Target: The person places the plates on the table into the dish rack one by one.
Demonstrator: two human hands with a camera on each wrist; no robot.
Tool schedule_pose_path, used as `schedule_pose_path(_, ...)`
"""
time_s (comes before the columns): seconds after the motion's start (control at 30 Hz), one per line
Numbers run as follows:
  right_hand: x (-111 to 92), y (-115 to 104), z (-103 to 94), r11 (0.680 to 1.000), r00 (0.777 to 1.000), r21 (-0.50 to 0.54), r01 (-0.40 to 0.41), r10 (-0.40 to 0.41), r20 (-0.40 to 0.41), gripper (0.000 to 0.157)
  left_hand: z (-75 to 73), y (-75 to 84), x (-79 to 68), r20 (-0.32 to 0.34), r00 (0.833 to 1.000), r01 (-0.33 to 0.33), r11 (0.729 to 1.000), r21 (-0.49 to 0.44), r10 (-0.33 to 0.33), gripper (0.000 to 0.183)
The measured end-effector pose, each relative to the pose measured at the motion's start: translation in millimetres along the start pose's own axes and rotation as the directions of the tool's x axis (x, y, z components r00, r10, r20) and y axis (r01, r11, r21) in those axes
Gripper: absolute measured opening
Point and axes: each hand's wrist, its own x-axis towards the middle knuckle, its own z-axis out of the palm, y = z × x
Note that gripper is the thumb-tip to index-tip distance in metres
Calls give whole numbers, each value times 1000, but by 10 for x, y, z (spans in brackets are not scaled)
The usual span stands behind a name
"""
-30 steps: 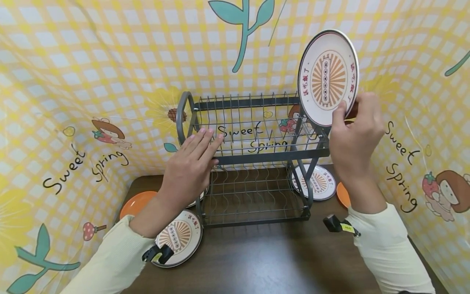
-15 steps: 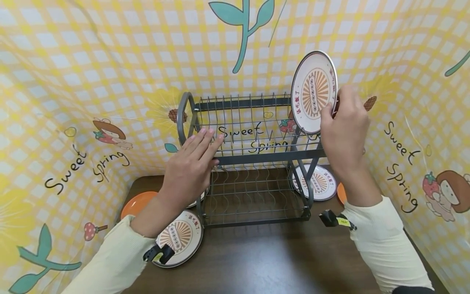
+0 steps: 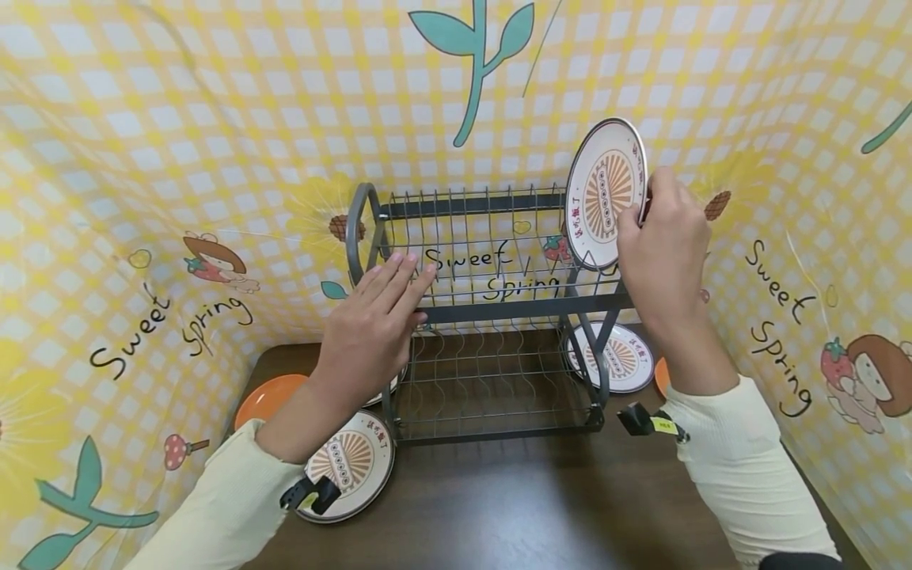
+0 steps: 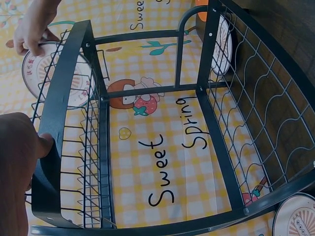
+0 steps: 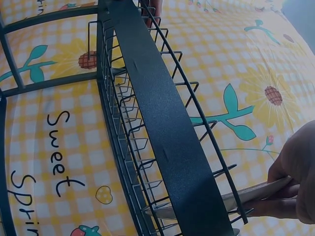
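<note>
A dark grey two-tier dish rack (image 3: 527, 305) stands on the table. My left hand (image 3: 374, 321) rests on its upper tier at the left, fingers straight over the front bar. The thumb lies against that bar in the left wrist view. My right hand (image 3: 666, 253) pinches the right edge of a white plate (image 3: 606, 194) with an orange sunburst print. The plate stands nearly upright at the upper tier's right end. In the right wrist view, the plate (image 5: 263, 191) is edge-on, its lower part among the wires and partly hidden behind the front bar.
Printed plates (image 3: 349, 467) lie at the rack's left, beside an orange plate (image 3: 271, 396). Another printed plate (image 3: 620, 360) lies behind the rack's right leg, with an orange edge (image 3: 663, 376) showing past it. Checked yellow cloth (image 3: 249, 95) walls the brown table (image 3: 492, 507) round.
My right hand has brought the plate down and to the left, from above the rack's right end into the upper tier. The left hand has stayed on the rack.
</note>
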Motion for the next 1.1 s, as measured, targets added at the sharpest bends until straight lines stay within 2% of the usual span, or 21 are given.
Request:
schedule_pose_path(0.37,64,-20,28,999,1000,-29,22,-23,-12,17,0,-1,2,5,1000,2,1000,4,-2,50)
schedule_pose_path(0.73,78,-8,88,999,1000,-46,22,-23,-14,11,9,-5,8,-3,1000,-3,1000,-1,3,52)
schedule_pose_path(0.87,85,3,77,999,1000,-45,0,0,-4,11,16,-4,8,-2,1000,-2,1000,-4,2,52)
schedule_pose_path(1.1,98,3,30,991,993,-85,-99,104,63,22,14,-2,5,-2,1000,3,1000,-1,-3,46)
